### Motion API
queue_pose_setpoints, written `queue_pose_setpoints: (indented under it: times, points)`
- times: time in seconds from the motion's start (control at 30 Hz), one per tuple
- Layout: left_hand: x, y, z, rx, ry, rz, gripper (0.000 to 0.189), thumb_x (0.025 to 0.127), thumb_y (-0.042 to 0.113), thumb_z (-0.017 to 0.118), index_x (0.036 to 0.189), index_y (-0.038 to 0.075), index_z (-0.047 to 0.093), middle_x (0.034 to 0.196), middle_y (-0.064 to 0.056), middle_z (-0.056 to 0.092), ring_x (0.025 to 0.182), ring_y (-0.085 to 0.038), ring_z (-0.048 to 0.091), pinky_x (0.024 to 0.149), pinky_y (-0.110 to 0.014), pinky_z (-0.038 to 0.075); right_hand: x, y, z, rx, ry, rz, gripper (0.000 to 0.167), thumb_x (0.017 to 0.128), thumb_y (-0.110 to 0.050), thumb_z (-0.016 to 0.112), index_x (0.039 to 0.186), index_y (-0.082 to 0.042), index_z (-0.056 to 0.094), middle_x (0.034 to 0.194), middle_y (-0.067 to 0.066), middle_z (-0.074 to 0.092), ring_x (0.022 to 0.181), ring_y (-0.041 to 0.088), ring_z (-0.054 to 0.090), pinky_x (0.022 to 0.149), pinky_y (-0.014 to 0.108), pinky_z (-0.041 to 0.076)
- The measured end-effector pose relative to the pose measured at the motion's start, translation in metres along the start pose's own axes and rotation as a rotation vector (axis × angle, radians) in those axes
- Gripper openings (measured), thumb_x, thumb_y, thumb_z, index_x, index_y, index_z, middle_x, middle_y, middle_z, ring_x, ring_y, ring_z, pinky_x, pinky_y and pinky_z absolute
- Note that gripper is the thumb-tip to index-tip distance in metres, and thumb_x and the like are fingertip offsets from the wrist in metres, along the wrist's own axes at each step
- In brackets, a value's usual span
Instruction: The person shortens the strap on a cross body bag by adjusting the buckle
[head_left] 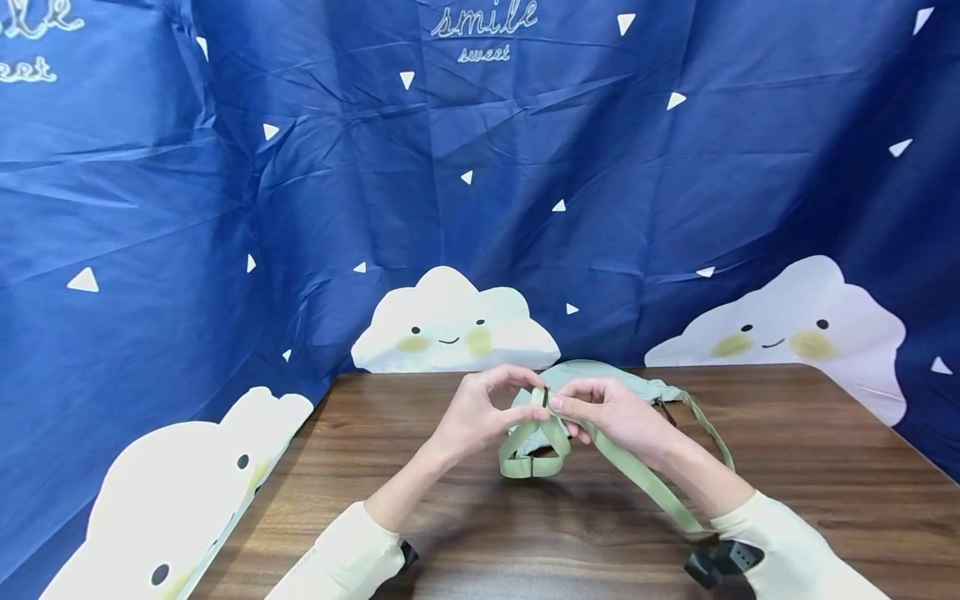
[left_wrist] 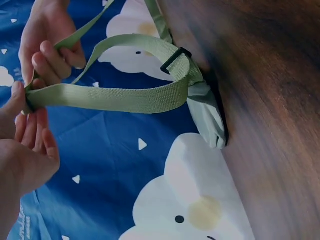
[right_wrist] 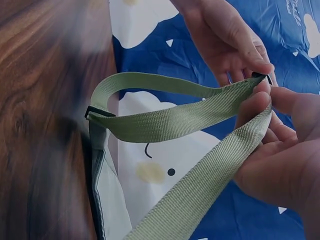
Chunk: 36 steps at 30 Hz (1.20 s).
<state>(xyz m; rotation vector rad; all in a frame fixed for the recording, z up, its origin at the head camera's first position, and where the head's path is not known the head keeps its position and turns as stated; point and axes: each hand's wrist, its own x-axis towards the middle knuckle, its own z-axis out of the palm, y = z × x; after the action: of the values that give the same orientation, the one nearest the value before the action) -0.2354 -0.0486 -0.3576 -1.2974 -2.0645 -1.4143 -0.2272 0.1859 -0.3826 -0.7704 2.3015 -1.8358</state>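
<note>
Green strap (right_wrist: 202, 180) of a pale bag (head_left: 592, 371) is held up in both hands, bag resting by the table's (head_left: 345, 467) far edge, a bit R of ctr. L hand (head_left: 487, 404) reaches in from the near-L corner, back of hand arched, index curving over the top & thumb set straight below, the two pinching a black slider (head_left: 545, 397) on the strap. R hand (head_left: 611, 412) meets it from the near-R side, thumb laid along the top, gripping strap btwn thumb & index just beside the slider, other fingers curled under. Fingertips of the two hands sit v. close together; forearms, in cream sleeves (head_left: 337, 550), converge in an inverted V. Strap loop w/ a 2nd slider (right_wrist: 100, 112) hangs below the hands; another length runs from R hand twd. the near edge, alongside R forearm. Behind: blue backdrop (head_left: 360, 167) w/ white clouds.
</note>
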Motion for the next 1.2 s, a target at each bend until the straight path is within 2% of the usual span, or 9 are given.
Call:
queue_pose_setpoints:
  times: [0.07, 0.17, 0.33, 0.57, 0.67, 0.77, 0.97, 1.1, 1.2]
  points:
    - [0.0, -0.003, 0.001, -0.01, -0.016, 0.022, 0.033, 0.078, 0.001, 0.087, 0.108, 0.001, 0.073, 0.103, -0.008, 0.074, 0.097, -0.015, 0.066, 0.086, -0.042, 0.054, 0.0, 0.0, 0.0, -0.004, -0.006, -0.02, 0.026, 0.101, -0.027, 0.066, 0.098, -0.001, 0.071, 0.07, 0.01, 0.058, 0.06, 0.018, 0.052, 0.057, 0.029, 0.043]
    - [0.0, -0.014, 0.003, -0.015, -0.025, 0.042, 0.034, 0.079, 0.004, 0.088, 0.11, 0.003, 0.073, 0.104, -0.006, 0.074, 0.098, -0.018, 0.067, 0.087, -0.043, 0.055, -0.001, 0.001, 0.001, -0.007, -0.013, -0.05, 0.022, 0.102, -0.024, 0.065, 0.098, -0.003, 0.071, 0.07, 0.01, 0.058, 0.06, 0.017, 0.053, 0.059, 0.029, 0.043]
    - [-0.001, -0.031, 0.006, -0.014, -0.035, 0.028, 0.036, 0.08, 0.013, 0.09, 0.112, 0.011, 0.074, 0.106, 0.003, 0.073, 0.099, -0.013, 0.066, 0.088, -0.04, 0.054, -0.002, 0.001, 0.003, 0.017, -0.013, -0.055, 0.021, 0.102, -0.023, 0.065, 0.098, -0.004, 0.071, 0.071, 0.009, 0.058, 0.06, 0.018, 0.052, 0.059, 0.028, 0.043]
    - [-0.004, -0.036, 0.005, -0.029, -0.076, -0.015, 0.037, 0.081, 0.023, 0.089, 0.113, 0.018, 0.072, 0.107, 0.013, 0.07, 0.099, -0.013, 0.064, 0.089, -0.038, 0.052, -0.004, 0.001, 0.006, 0.063, -0.014, -0.088, 0.019, 0.103, -0.018, 0.062, 0.099, -0.001, 0.069, 0.071, 0.008, 0.057, 0.06, 0.016, 0.052, 0.056, 0.026, 0.043]
    - [-0.004, -0.037, 0.003, -0.016, -0.089, 0.013, 0.036, 0.08, 0.025, 0.09, 0.111, 0.021, 0.071, 0.106, 0.014, 0.068, 0.099, -0.014, 0.062, 0.087, -0.034, 0.051, -0.003, 0.0, 0.006, 0.054, -0.013, -0.105, 0.017, 0.103, -0.016, 0.063, 0.099, -0.001, 0.07, 0.07, 0.008, 0.058, 0.059, 0.016, 0.052, 0.054, 0.027, 0.042]
    - [-0.003, -0.038, 0.001, -0.001, -0.064, 0.056, 0.035, 0.079, 0.024, 0.091, 0.108, 0.022, 0.072, 0.104, 0.013, 0.068, 0.097, -0.012, 0.061, 0.085, -0.033, 0.05, -0.002, 0.0, 0.006, 0.052, -0.019, -0.097, 0.02, 0.104, -0.017, 0.062, 0.099, 0.001, 0.07, 0.071, 0.008, 0.059, 0.06, 0.015, 0.052, 0.054, 0.026, 0.043]
    - [-0.001, -0.036, 0.001, -0.023, 0.03, 0.065, 0.034, 0.079, 0.014, 0.09, 0.107, 0.014, 0.071, 0.1, 0.006, 0.07, 0.093, -0.013, 0.065, 0.082, -0.043, 0.054, -0.003, -0.003, 0.002, 0.177, -0.03, 0.013, 0.031, 0.103, -0.022, 0.062, 0.105, 0.009, 0.064, 0.072, 0.006, 0.057, 0.064, 0.014, 0.053, 0.058, 0.022, 0.043]
    - [0.0, -0.023, 0.001, -0.049, 0.031, 0.052, 0.034, 0.078, 0.006, 0.089, 0.105, 0.005, 0.068, 0.101, -0.004, 0.071, 0.094, -0.017, 0.065, 0.083, -0.046, 0.055, -0.003, -0.005, 0.0, 0.183, -0.034, 0.027, 0.029, 0.102, -0.022, 0.065, 0.106, 0.007, 0.065, 0.073, 0.007, 0.058, 0.065, 0.015, 0.053, 0.058, 0.022, 0.042]
    - [0.0, -0.01, 0.001, -0.075, 0.016, 0.038, 0.034, 0.079, 0.001, 0.087, 0.104, 0.002, 0.064, 0.102, -0.009, 0.071, 0.094, -0.019, 0.065, 0.085, -0.042, 0.055, -0.004, -0.004, 0.001, 0.153, -0.024, 0.001, 0.026, 0.102, -0.023, 0.065, 0.105, 0.003, 0.067, 0.074, 0.008, 0.058, 0.065, 0.016, 0.053, 0.058, 0.023, 0.042]
